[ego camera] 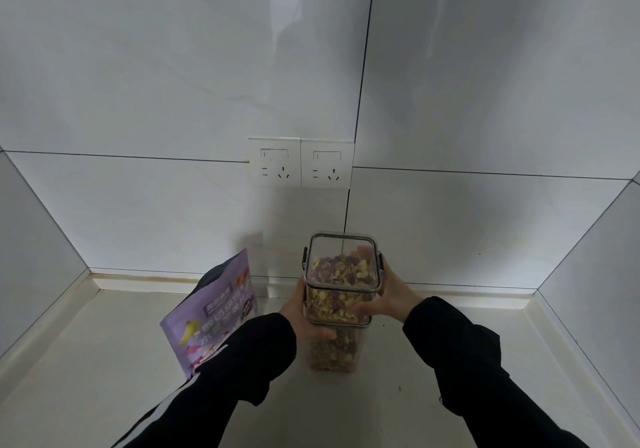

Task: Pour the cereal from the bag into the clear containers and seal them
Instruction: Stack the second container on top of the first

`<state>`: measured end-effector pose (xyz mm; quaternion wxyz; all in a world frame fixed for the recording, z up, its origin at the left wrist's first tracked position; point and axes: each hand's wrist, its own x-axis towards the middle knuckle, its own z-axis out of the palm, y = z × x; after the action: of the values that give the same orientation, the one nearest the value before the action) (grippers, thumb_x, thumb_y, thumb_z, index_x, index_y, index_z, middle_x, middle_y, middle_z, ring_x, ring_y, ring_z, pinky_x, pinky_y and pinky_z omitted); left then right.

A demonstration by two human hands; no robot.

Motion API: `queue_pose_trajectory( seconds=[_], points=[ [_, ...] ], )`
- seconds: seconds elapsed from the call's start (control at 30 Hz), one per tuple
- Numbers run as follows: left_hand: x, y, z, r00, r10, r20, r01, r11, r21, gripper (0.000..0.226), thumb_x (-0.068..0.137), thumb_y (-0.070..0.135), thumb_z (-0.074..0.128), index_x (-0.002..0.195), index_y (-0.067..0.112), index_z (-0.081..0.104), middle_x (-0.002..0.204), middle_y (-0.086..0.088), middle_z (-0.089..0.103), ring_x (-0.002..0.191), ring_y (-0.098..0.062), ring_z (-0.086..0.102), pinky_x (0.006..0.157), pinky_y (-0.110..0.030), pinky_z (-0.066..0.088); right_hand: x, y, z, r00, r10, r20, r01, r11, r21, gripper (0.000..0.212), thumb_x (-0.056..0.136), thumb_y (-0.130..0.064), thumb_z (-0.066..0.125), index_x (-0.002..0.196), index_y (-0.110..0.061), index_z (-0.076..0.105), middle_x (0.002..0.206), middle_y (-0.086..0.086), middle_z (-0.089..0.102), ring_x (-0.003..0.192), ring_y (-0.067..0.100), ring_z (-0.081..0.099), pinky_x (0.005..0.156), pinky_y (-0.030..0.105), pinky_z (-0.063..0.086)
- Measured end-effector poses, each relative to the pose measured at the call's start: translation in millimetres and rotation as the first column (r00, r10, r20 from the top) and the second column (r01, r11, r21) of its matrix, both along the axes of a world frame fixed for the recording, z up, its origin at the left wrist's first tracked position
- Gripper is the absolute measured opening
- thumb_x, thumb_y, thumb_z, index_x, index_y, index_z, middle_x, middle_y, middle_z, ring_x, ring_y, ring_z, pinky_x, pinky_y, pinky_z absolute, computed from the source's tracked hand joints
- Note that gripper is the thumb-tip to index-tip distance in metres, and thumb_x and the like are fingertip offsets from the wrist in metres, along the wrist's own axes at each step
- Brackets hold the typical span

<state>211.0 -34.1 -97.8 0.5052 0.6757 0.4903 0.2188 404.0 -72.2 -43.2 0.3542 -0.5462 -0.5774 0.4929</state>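
Both hands [393, 295] clasp a seemingly lidded, square clear container [341, 276] above another.

Bag [214, 312] front, upper band: white Chinese characters on a dark strip; too small and blurred to read.
Bag front, centre: large white Chinese characters; one appears to be 奶, the remainder cannot be read with confidence.
Bag front, right: small dark round badge; text illegible.
Elsewhere: no readable text, numbers or brands.
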Motion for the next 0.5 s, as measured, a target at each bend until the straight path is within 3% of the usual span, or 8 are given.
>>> queue_pose_trajectory(
  seconds=[0.1, 0.27, 0.33, 0.43, 0.5],
  points=[
    [0, -1, 4, 1.0, -0.013, 0.002, 0.013, 1.0, -0.013, 0.103, 0.061, 0.005, 0.081, 0.139, 0.016, 0.016, 0.099, 0.025, 0.04, 0.115, -0.011, 0.041, 0.09, -0.021, 0.038, -1, 2, 1, 0.997, 0.013, 0.073, -0.012, 1.0, -0.012, 0.096, 0.067, 0.004, 0.076, 0.135, -0.029, 0.017, 0.116, -0.018, 0.044, 0.115, 0.012, 0.044, 0.075, 0.003, 0.046],
    [-2, -2, 6, 0.999, -0.034, 0.002, 0.034, 0.999, 0.001, 0.111, 0.055, 0.005, 0.084, 0.14, 0.016, 0.013, 0.103, 0.026, 0.04, 0.122, -0.017, 0.042, 0.094, -0.025, 0.039, -2, 1, 0, 0.996, 0.003, 0.09, 0.002, 0.999, -0.054, 0.093, 0.071, 0.007, 0.07, 0.138, -0.027, 0.015, 0.116, -0.009, 0.046, 0.108, 0.01, 0.048, 0.07, 0.01, 0.049],
    [-2, -3, 9, 0.999, -0.038, -0.016, 0.038, 0.999, -0.014, 0.113, 0.053, 0.008, 0.085, 0.139, 0.016, 0.013, 0.103, 0.026, 0.041, 0.122, -0.017, 0.042, 0.098, -0.028, 0.04, -4, 0, 2, 0.994, 0.0, 0.112, 0.008, 0.997, -0.072, 0.091, 0.073, 0.008, 0.069, 0.139, -0.021, 0.013, 0.117, -0.004, 0.044, 0.103, 0.007, 0.047, 0.066, 0.005, 0.048],
    [-2, -3, 14, 0.997, -0.06, -0.051, 0.059, 0.998, -0.026, 0.123, 0.042, 0.023, 0.087, 0.14, 0.018, 0.012, 0.112, 0.015, 0.046, 0.123, -0.018, 0.044, 0.103, -0.035, 0.04, -7, 0, 2, 0.988, -0.005, 0.152, 0.018, 0.996, -0.084, 0.086, 0.076, 0.007, 0.066, 0.14, -0.012, 0.013, 0.116, 0.0, 0.043, 0.104, 0.011, 0.044, 0.062, -0.002, 0.044],
    [-1, -4, 20, 0.993, -0.081, -0.083, 0.079, 0.996, -0.03, 0.116, 0.054, 0.013, 0.085, 0.141, 0.016, 0.008, 0.118, 0.009, 0.042, 0.127, -0.019, 0.042, 0.104, -0.031, 0.038, -5, 1, 1, 0.987, -0.005, 0.162, 0.02, 0.995, -0.095, 0.089, 0.076, 0.005, 0.067, 0.141, -0.014, 0.011, 0.118, 0.0, 0.042, 0.11, 0.014, 0.043, 0.067, 0.002, 0.046]
  ],
)
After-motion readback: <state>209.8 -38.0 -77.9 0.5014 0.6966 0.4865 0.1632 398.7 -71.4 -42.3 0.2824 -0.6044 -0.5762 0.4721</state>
